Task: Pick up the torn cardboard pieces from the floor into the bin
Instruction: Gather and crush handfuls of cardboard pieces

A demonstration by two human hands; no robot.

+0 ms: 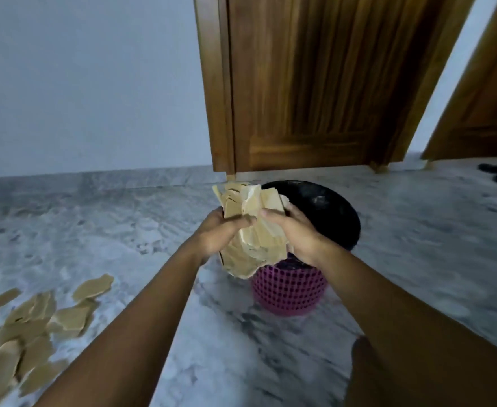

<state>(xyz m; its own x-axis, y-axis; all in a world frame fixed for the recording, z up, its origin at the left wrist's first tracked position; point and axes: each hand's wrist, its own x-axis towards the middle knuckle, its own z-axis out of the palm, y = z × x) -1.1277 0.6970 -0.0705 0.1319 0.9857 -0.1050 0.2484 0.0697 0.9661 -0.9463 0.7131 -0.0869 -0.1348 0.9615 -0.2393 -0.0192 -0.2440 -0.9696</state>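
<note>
Held bundle: a stack of torn cardboard pieces (251, 230) is gripped upright between both hands, at the centre of the view, in front of the near-left rim of the bin.
Left hand (222, 233): clenched on the bundle's left side, with the thumb laid across its front.
Right hand (292, 230): clenched on the bundle's right side, fingers wrapped behind, thumb seen in front.
Bin (289, 289): a pink mesh basket lined with a black bag (323, 210), stood on the floor at about 1 o'clock from the hands; its opening is seen just behind and to the right of the bundle.
Loose pieces (27, 327): many tan cardboard scraps are spread on the floor at 8 o'clock, overlapping one another, well apart from the bin.
Floor (124, 218): grey-white marble.
Door (314, 83): brown wood, seen at 12 o'clock behind the bin.
Wall (88, 83): pale blue-grey, at 10 o'clock.
</note>
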